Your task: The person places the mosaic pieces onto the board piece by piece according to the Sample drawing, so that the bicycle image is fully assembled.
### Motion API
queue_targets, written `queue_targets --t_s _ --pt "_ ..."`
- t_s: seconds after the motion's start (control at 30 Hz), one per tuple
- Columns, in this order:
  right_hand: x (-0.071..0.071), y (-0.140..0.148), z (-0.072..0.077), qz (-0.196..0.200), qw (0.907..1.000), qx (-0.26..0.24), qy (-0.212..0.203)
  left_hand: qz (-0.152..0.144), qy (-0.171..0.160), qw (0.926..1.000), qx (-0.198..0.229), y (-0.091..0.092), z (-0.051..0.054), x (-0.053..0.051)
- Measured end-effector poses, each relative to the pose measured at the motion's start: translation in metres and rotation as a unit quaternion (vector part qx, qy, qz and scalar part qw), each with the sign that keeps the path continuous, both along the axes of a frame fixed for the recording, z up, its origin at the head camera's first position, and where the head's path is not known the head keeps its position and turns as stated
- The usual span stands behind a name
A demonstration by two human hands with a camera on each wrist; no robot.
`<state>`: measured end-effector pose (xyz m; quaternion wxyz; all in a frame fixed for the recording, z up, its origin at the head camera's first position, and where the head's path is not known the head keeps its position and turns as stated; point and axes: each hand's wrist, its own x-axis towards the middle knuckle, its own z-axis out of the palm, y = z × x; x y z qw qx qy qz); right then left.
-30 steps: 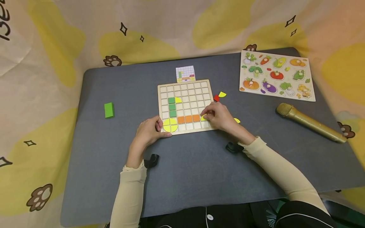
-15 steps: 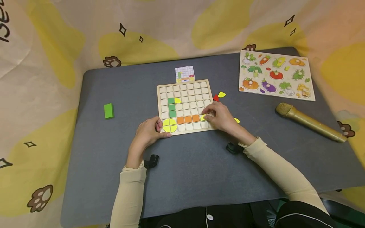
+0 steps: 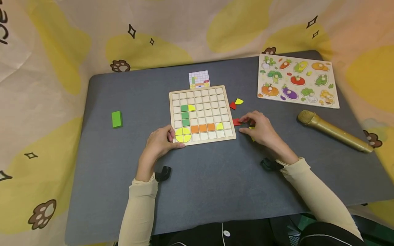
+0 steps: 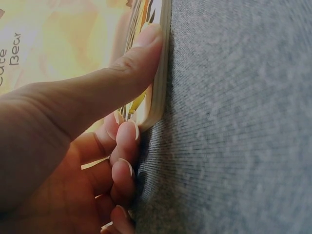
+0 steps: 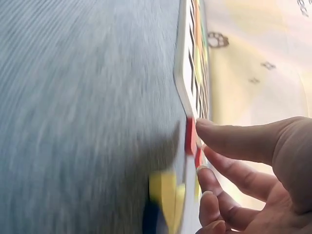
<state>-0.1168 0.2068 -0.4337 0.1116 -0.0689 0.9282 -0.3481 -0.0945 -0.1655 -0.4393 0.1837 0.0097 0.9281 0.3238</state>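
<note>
My left hand [image 3: 160, 140] holds the near left corner of a wooden grid board [image 3: 203, 140], its thumb [image 4: 141, 51] along the front edge and its other fingers curled at the side. On the board lie green squares [image 3: 185, 115], orange squares [image 3: 203, 128], a yellow circle [image 3: 183, 135] of quarter pieces and single yellow quarters, one of them [image 3: 219, 126] right of the orange row. Just off the board's right side is my right hand [image 3: 260, 130], thumb and fingers apart, close to a red piece [image 3: 236, 122]. Yellow pieces [image 5: 165, 195] and a dark blue one [image 5: 151, 219] lie partly hidden below it.
A pattern card [image 3: 199, 80] lies behind the board. Another red piece [image 3: 233, 105] and a yellow quarter [image 3: 239, 101] sit right of it. Farther right are a vegetable puzzle [image 3: 297, 81] and a gold microphone [image 3: 335, 131]. A green block [image 3: 117, 119] stands at left.
My right hand has let go of the yellow quarter, which now lies on the board, and has moved right to the loose pieces. The left hand stays on the corner.
</note>
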Motion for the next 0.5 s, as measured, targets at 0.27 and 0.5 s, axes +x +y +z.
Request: queue_targets --t_s 0.27,0.5 --pt "0.007 0.027 0.01 -0.02 0.9997 0.012 0.001 0.0 -0.001 1.0 0.0 0.0 0.001 0.0" --pt "0.013 0.037 0.006 -0.004 0.9991 0.038 -0.019 0.0 -0.001 1.0 0.0 0.001 0.001 0.0"
